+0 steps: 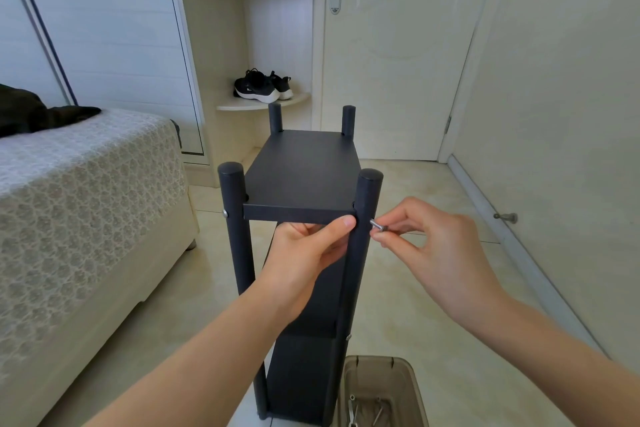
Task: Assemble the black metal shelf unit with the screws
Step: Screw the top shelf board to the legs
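Upright on the tiled floor [433, 288], directly ahead: the black metal shelf unit [301, 170], its top shelf seated between four round posts; lower shelves partly hidden behind the forearm.

Left hand [304, 250] cupped under the front edge of the top shelf, thumb pressed on that edge beside the right front post [367, 198], fingers curled beneath and gripping; right hand [433, 246] pinching a silver screw [378, 226] between thumb and forefinger, fingers narrow, tip aimed at the outer side of that post, level with the shelf; touching the hole or just short of it, impossible to tell.

On the left front post [235, 204], at the same level: a matching screw head [225, 213]; so, probably, the step in hand: fastening this corner of the top shelf.

Likely stiff and fairly light, smooth painted metal, a little slippery; tall and narrow, so prone to tipping under a sideways push; best held at the shelf edge close to the joint, bracing against the screw's push.

As for the screw: small, smooth, easily dropped; best pinched near the head, shank kept square to the hole to avoid cross-threading.

Beside the base, a translucent brown bin [412, 388] with a few metal pieces inside, too small to identify.
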